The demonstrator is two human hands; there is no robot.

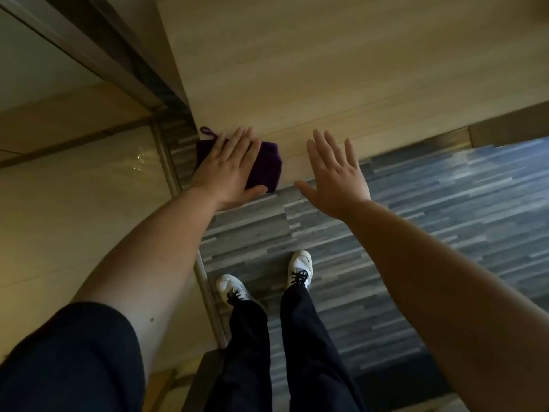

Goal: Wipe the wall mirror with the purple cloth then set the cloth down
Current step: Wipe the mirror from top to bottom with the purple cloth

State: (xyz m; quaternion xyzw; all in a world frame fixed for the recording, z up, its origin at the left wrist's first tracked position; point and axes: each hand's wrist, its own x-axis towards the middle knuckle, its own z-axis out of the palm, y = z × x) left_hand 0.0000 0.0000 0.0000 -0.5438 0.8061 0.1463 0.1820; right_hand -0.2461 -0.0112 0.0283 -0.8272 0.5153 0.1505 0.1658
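Note:
The purple cloth [266,166], folded and with a small loop at its far corner, lies at the near left corner of a light wooden surface [326,69]. My left hand [227,171] rests flat on top of the cloth, fingers straight and thumb along its near edge. My right hand [334,173] hovers to the right of the cloth, over the front edge of the wood, with its fingers spread and nothing in it. I cannot pick out the wall mirror with certainty; a framed glossy panel [35,63] stands at the upper left.
Below the wooden surface runs a grey striped floor [416,203], where my white shoes [300,267] stand. A metal strip [208,292] divides it from glossy beige tiles [74,203] on the left. A dark frame [118,55] runs diagonally at the upper left.

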